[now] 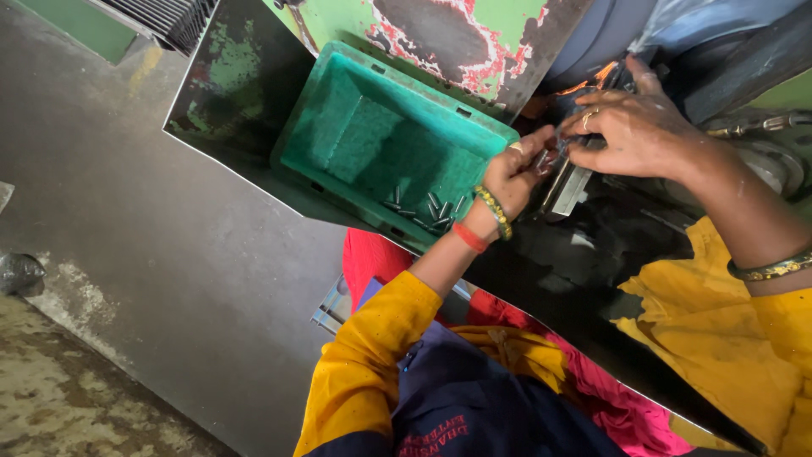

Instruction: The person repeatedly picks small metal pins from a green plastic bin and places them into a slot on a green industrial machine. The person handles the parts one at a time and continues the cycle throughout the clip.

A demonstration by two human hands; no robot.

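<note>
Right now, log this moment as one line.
left hand: at metal fixture | right hand: on fixture | green bin: few small metal pins

Yellow sleeves (372, 364), navy apron (474, 406). Red band (469, 238) and beaded bracelet (494, 211) on left wrist, dark bangle (774, 269) on right, finger ring (589, 117).

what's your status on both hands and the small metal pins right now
Left hand pinched shut on small metal piece at the machine fixture. Right hand on the fixture, grip unclear. Loose pins lie in green bin. Nothing in the way.
</note>
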